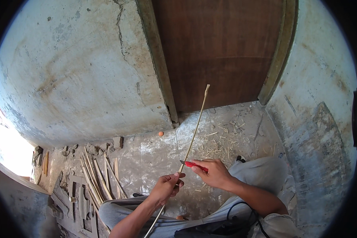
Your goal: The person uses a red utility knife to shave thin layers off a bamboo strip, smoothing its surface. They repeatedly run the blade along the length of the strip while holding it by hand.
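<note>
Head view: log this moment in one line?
left hand: holds thin pale wooden stick; right hand: holds red-handled knife; blade: at stick

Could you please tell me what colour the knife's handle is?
The knife handle is red, seen best in the head view.

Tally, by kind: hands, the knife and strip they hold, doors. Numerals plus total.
Bare hands: 2 (left hand, right hand)
Red-handled knife, in the right hand: 1
Slender bamboo-like strip, in the left hand: 1
Brown door: 1
Total: 5
</note>
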`<state>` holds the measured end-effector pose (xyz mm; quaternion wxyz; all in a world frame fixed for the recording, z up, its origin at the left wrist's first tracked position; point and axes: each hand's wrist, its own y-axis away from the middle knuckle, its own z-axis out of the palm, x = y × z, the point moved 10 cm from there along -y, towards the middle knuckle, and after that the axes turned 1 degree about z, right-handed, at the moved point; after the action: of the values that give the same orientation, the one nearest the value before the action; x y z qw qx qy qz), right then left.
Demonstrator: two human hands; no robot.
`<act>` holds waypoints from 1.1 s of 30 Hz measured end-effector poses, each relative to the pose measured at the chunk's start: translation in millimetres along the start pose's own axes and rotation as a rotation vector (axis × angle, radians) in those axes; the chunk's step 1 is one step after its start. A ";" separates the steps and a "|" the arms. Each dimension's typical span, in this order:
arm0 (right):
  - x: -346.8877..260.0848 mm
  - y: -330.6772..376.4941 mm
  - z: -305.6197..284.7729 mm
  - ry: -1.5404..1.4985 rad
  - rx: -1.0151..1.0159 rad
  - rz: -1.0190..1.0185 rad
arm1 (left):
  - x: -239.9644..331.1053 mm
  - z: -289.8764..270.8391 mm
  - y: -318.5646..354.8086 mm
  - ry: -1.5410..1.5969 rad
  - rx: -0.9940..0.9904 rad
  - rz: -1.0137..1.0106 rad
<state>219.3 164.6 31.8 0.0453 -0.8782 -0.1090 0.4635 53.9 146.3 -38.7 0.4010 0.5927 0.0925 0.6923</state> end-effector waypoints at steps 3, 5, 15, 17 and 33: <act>-6.2 1.9 1.5 0.124 0.016 -0.035 | 2.4 2.3 0.5 -0.044 0.001 0.045; -8.0 1.9 2.2 0.144 0.029 -0.038 | 3.3 1.3 1.2 -0.067 0.020 0.064; -7.3 6.8 8.8 0.079 0.111 -0.150 | 4.6 -2.8 -1.6 -0.030 0.010 0.158; -6.7 5.8 10.0 0.079 0.107 -0.143 | 3.8 -3.5 -0.9 -0.023 0.017 0.156; -18.6 5.7 1.5 0.133 0.218 -0.213 | 6.1 0.8 1.6 0.064 0.011 0.126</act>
<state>208.8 154.6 44.9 0.1962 -0.8803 -0.1472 0.4062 54.0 149.1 -32.9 0.3500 0.5770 0.0716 0.7345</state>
